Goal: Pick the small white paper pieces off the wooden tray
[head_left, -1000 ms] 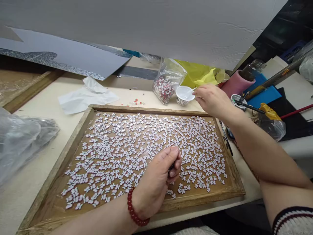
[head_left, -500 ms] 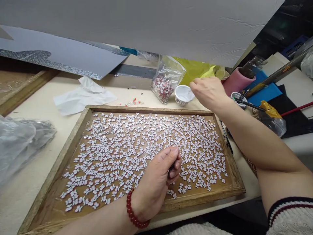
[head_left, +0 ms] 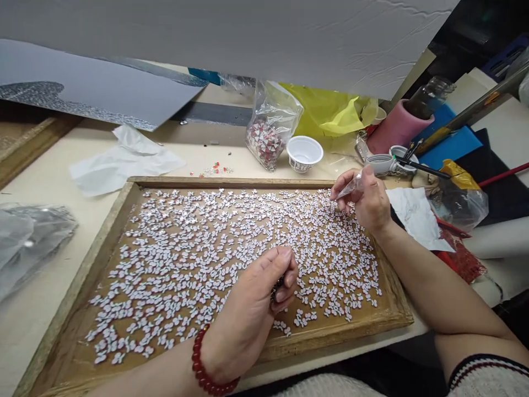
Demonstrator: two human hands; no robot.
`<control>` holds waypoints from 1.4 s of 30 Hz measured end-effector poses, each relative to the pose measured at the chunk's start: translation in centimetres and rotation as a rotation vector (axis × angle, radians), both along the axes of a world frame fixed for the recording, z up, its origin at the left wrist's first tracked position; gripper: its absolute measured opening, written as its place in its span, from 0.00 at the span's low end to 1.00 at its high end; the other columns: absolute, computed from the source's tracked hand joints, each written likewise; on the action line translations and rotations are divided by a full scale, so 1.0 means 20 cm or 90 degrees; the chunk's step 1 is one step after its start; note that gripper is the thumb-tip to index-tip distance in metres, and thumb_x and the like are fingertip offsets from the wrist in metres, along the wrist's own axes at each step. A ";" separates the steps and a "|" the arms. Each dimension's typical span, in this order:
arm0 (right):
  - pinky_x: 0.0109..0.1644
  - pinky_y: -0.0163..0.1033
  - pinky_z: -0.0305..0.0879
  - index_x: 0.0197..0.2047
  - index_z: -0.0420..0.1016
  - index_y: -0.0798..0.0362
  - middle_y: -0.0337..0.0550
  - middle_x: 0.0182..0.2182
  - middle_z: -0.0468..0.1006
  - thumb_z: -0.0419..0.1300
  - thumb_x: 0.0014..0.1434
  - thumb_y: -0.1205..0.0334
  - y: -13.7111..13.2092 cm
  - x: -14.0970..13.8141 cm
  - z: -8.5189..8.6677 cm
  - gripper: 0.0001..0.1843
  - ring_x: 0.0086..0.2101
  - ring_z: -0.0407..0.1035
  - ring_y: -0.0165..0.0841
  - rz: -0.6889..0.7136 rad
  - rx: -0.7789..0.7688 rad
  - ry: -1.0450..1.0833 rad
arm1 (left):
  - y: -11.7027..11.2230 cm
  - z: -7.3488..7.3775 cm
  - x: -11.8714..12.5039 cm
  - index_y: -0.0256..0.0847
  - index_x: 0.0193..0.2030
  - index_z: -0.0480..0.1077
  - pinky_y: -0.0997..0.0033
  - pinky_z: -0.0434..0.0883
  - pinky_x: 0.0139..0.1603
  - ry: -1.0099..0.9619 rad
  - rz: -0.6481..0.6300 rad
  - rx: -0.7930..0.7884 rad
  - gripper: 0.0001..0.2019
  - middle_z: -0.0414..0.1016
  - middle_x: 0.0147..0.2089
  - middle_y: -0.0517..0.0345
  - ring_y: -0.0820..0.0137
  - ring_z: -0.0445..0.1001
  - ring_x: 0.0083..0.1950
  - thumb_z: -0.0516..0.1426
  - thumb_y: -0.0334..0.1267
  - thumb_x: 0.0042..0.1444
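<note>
My left hand (head_left: 254, 300) is closed over the front middle of the wooden tray (head_left: 314, 343). Small dark pieces (head_left: 278, 288) show between its curled fingers; their exact kind is hard to make out. Above the tray's back right corner, my right hand (head_left: 367, 201) pinches a small clear plastic bag (head_left: 350, 188), partly hidden by the fingers. Across the tray floor lie a great many small flat white cherry-shaped pieces (head_left: 177, 281) with reddish edges and green bits.
Behind the tray stand a white plastic cup (head_left: 305, 153) and a clear bag of red and white pieces (head_left: 266, 135). A crumpled tissue (head_left: 124, 160) lies at the back left. A pink roll (head_left: 399, 127) and crumpled white paper (head_left: 415, 218) are on the right. A large grey board (head_left: 206, 38) overhangs the back.
My right hand has come down from beside the white cup to the tray's back right corner, and clear plastic now shows in its fingers. My left hand stays closed; the view has shifted slightly.
</note>
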State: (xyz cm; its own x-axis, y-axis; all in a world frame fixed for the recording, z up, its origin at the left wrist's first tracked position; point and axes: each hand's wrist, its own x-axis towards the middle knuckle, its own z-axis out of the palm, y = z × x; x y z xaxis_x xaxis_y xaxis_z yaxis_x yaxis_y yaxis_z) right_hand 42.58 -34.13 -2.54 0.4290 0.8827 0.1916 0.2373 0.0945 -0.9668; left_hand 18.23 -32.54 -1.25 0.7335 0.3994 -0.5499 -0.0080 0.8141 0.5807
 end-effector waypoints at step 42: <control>0.34 0.36 0.70 0.34 0.76 0.51 0.41 0.31 0.78 0.52 0.65 0.47 -0.01 0.02 -0.09 0.19 0.28 0.70 0.27 -0.008 -0.052 -0.177 | 0.00 0.00 0.00 0.40 0.26 0.62 0.73 0.49 0.24 0.005 -0.015 -0.013 0.16 0.57 0.25 0.65 0.76 0.47 0.24 0.54 0.46 0.62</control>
